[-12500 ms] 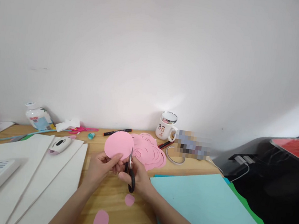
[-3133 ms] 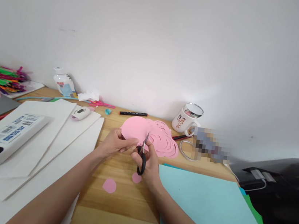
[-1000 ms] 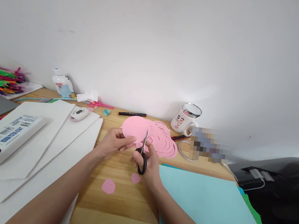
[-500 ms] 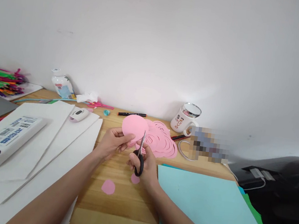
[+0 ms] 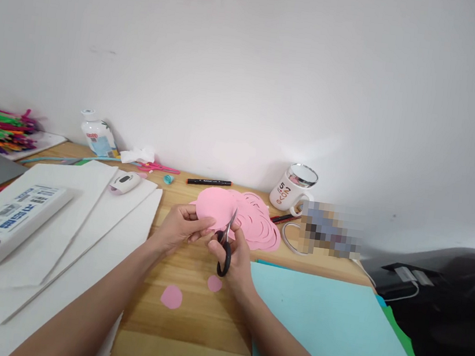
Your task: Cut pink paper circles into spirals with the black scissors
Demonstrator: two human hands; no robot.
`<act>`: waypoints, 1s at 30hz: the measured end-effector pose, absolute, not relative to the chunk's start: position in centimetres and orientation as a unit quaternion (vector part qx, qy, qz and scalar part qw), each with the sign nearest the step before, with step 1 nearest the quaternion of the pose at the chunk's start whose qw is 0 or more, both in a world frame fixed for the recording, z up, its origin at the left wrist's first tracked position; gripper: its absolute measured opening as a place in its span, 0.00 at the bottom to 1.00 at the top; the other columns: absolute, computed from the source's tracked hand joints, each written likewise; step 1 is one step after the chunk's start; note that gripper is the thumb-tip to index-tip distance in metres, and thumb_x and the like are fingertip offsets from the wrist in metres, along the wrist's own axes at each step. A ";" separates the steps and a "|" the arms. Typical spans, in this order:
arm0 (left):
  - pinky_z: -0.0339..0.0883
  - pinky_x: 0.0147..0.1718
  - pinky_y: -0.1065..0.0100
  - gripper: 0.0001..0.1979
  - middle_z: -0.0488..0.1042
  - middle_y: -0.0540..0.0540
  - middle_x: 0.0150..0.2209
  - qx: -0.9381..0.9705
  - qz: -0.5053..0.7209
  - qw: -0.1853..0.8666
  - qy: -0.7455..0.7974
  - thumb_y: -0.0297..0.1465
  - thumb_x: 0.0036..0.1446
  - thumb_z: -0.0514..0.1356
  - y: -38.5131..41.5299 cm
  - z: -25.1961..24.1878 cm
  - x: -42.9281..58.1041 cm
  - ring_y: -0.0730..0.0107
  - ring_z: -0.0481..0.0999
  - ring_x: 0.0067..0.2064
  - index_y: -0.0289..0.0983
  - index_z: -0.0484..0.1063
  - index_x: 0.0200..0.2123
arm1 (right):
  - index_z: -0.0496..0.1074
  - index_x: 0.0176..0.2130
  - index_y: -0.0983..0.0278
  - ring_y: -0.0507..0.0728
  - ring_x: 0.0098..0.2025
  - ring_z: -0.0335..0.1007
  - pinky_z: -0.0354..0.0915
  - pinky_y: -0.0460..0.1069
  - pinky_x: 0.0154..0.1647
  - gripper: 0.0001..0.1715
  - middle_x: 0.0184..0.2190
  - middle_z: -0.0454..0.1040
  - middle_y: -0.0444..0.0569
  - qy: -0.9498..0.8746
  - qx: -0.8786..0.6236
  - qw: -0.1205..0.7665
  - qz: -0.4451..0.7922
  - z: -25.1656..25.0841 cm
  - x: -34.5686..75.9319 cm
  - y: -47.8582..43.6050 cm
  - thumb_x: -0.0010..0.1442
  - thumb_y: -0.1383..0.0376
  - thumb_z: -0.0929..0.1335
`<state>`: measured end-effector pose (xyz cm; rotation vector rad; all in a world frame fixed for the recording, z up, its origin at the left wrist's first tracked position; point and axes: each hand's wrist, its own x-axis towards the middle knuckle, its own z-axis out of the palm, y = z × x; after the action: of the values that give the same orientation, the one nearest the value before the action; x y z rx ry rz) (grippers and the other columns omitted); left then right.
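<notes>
A round pink paper is pinched between the thumb and fingers of my left hand. My right hand grips black-handled scissors, their blades pointing up beside the paper's right edge. Behind both hands lies a pile of pink cut paper with curved slits. Two small pink paper pieces rest on the wooden table nearer to me, a larger one at the left and a smaller one below my right hand.
White sheets with a white device lie at the left. Light blue sheets cover the right. Along the wall are a bottle, pink scissors, a teal cap, a black marker and a mug.
The pink round has come down slightly and shifted a little to the right in my left hand. The scissors have tilted, with their tips further right.
</notes>
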<state>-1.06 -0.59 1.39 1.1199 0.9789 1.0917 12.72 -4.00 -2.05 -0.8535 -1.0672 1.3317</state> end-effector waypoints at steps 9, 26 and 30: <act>0.45 0.13 0.76 0.14 0.65 0.55 0.12 0.475 0.474 0.608 0.425 0.36 0.39 0.71 -0.6 1.7 -1.2 0.84 0.55 0.14 0.33 0.71 0.18 | 0.61 0.42 0.59 0.49 0.19 0.55 0.52 0.45 0.20 0.28 0.19 0.65 0.35 -0.458 -0.400 0.565 0.557 -2.5 12.8 -4.0 0.46 0.55 0.74; 0.45 0.14 0.76 0.17 0.62 0.57 0.12 0.478 0.482 0.603 0.419 0.38 0.42 0.69 -0.6 1.7 -1.2 0.84 0.55 0.13 0.34 0.66 0.18 | 0.60 0.43 0.60 0.49 0.14 0.56 0.59 0.46 0.18 0.25 0.12 0.61 0.30 -0.450 -0.413 0.553 0.566 -3.2 12.8 -3.9 0.48 0.60 0.72; 0.46 0.11 0.76 0.17 0.69 0.54 0.17 0.472 0.457 0.644 0.392 0.41 0.47 0.67 -0.6 1.6 -1.2 0.82 0.61 0.12 0.35 0.68 0.23 | 0.60 0.45 0.61 0.49 0.14 0.57 0.57 0.45 0.17 0.29 0.13 0.63 0.31 -0.454 -0.412 0.549 0.568 -3.1 12.7 -4.2 0.48 0.58 0.73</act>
<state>-1.16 -0.61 1.59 1.0744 0.8932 1.0412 12.74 -4.15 -3.14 -0.9761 -1.0758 1.3461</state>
